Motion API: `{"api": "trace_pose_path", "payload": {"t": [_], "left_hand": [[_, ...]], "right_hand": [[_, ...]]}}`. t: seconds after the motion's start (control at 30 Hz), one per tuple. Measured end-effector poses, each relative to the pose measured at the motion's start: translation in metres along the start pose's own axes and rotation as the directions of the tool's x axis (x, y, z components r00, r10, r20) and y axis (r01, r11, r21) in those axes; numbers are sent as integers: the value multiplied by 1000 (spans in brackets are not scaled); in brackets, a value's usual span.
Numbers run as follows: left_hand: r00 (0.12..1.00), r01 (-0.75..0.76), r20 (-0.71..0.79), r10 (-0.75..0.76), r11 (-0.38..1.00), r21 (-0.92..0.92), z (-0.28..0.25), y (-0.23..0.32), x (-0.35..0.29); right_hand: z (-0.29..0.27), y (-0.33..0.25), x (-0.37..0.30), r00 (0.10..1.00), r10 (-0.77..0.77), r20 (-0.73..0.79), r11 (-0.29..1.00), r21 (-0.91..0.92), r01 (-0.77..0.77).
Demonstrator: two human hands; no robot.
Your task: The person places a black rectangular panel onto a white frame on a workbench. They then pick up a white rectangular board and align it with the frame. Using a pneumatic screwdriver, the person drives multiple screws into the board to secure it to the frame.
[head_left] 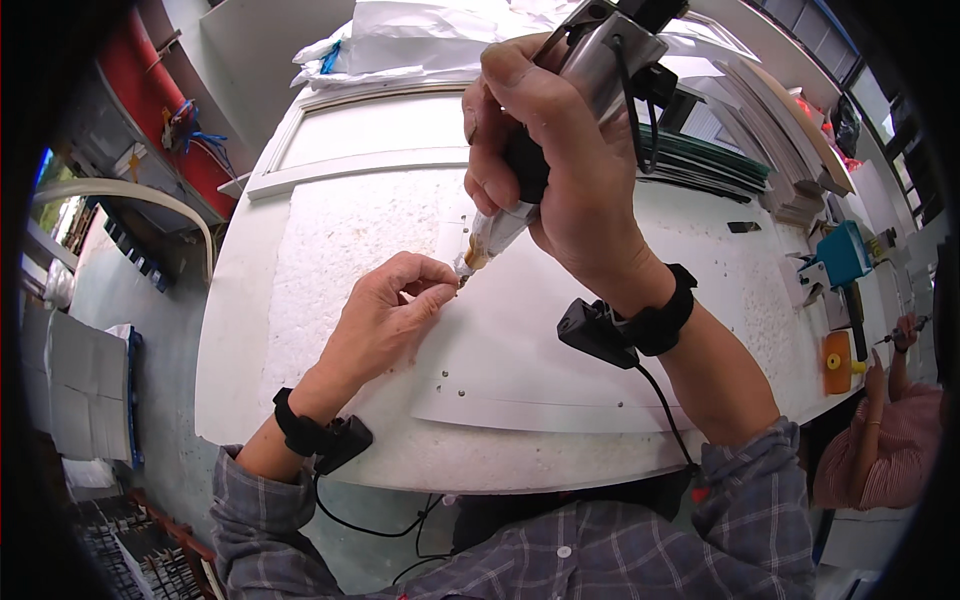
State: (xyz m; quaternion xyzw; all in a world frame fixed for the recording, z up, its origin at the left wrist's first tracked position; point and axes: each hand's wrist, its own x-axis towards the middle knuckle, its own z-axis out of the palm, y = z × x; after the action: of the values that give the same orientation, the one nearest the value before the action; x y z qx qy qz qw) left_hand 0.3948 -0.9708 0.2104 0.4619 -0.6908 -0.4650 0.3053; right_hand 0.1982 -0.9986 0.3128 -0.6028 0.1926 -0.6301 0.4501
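Observation:
My right hand (585, 180) is wrapped round a silver and black power driver (605, 70), tilted so its nose points down and to the left. Clear wrapping and a brownish patch cover the nose (490, 240). Right at its tip, the thumb and forefinger of my left hand (375, 315) are pinched together; whatever small piece they hold is hidden. Beneath both hands lies a smooth white panel (530, 375) with small holes or fasteners along its edges. It rests on a rough white foam sheet (335, 240).
A white frame (270, 183) and wrapped sheets (420, 45) lie at the table's far side. Dark green strips (705, 160) and stacked boards (775, 120) stand far right, near a teal tool (843, 253) and an orange roll (836, 362). Another person (880, 450) works at the right.

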Motion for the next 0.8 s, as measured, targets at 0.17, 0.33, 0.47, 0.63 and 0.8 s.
{"api": "trace_pose_path", "payload": {"t": [0.17, 0.33, 0.47, 0.63, 0.8], "left_hand": [[999, 45, 19, -45, 999, 24, -1, -2, 1], [998, 53, 34, -54, 998, 28, -7, -5, 0], [997, 55, 45, -56, 998, 20, -8, -8, 0], [997, 81, -8, -81, 995, -58, -5, -12, 0], [990, 140, 12, -140, 987, -84, -7, -15, 0]], "right_hand": [[6, 13, -3, 996, 88, 22, 995, -46, -86], [13, 21, -3, 997, 75, 18, 997, -20, -75], [13, 25, -2, 996, 70, 51, 997, -39, -68], [15, 29, -1, 988, 112, 108, 992, -62, -105], [17, 33, -4, 986, 120, 113, 988, -113, -107]]}}
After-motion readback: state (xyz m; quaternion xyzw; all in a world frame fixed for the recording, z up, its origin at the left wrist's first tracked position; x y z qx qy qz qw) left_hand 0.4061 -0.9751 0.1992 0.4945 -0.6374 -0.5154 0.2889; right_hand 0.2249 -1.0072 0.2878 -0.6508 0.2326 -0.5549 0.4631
